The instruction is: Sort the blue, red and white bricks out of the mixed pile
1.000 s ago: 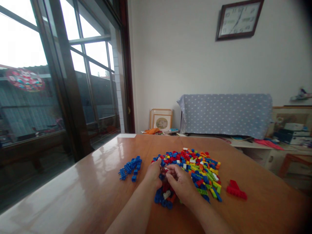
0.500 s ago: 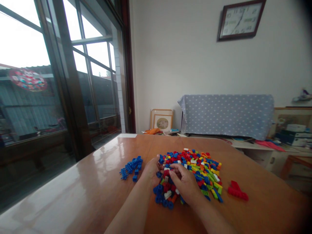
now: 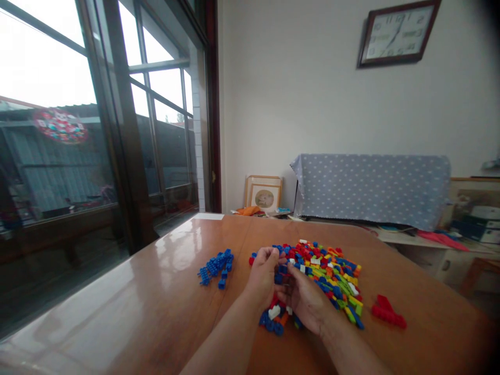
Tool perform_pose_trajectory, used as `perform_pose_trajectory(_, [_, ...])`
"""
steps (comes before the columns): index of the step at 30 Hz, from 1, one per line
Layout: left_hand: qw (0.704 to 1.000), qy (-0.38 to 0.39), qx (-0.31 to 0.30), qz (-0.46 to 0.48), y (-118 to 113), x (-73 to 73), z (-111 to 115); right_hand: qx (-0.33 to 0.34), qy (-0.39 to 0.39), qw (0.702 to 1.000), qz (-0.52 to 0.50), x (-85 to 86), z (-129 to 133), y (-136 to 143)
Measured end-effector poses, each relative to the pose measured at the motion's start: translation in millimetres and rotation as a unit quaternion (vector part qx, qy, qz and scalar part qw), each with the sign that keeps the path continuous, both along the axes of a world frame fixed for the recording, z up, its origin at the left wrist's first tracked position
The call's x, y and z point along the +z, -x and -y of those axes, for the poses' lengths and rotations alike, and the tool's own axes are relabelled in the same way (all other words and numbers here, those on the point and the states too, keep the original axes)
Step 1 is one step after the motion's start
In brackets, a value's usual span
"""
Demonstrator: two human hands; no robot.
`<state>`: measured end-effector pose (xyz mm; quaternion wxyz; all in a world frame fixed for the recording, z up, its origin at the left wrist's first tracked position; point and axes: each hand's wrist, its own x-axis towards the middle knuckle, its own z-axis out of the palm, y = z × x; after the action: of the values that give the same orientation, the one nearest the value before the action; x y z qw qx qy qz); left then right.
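Shiny brown worktop (image 3: pixel 148 307) fills the bottom, with a pile of bright bricks (image 3: pixel 338 276) right of middle. Both arms reach up from the bottom. The left hand (image 3: pixel 264 276) curls in; I can't tell if its fingers pinch anything. The right hand (image 3: pixel 308 299) tips sideways, fingers bent and apart, near the left.

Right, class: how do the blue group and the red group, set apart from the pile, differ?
The blue group lies left of the pile; the red group lies right of it. The blue group looks knobbly, the red group chunky and bent. The blue group has many small parts showing; the red group has fewer. Both rest on the table.
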<state>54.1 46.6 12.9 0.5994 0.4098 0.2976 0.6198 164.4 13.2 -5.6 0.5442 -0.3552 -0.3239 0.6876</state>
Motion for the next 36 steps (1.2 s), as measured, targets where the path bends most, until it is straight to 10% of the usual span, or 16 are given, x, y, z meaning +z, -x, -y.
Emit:
perform_pose_trajectory(9, [0.990,-0.053,0.042,-0.127,11.0,4.6,-4.1,-0.039,0.016,0.999,-0.028,7.1,-1.8,-8.4])
perform_pose_trajectory(20, [0.810,0.028,0.301,-0.502,125.7,3.3,-31.3,-0.063,0.001,0.998,-0.013,1.8,-7.3,-21.8])
perform_pose_trajectory(27, [0.729,-0.001,0.273,-0.628,179.4,-20.0,-22.6,-0.066,-0.001,0.998,-0.016,8.5,-2.1,-25.0])
perform_pose_trajectory(36, [0.668,-0.074,0.213,-0.709,181.6,-16.3,-58.3,-0.079,-0.006,0.997,-0.015,4.6,-5.2,-30.8])
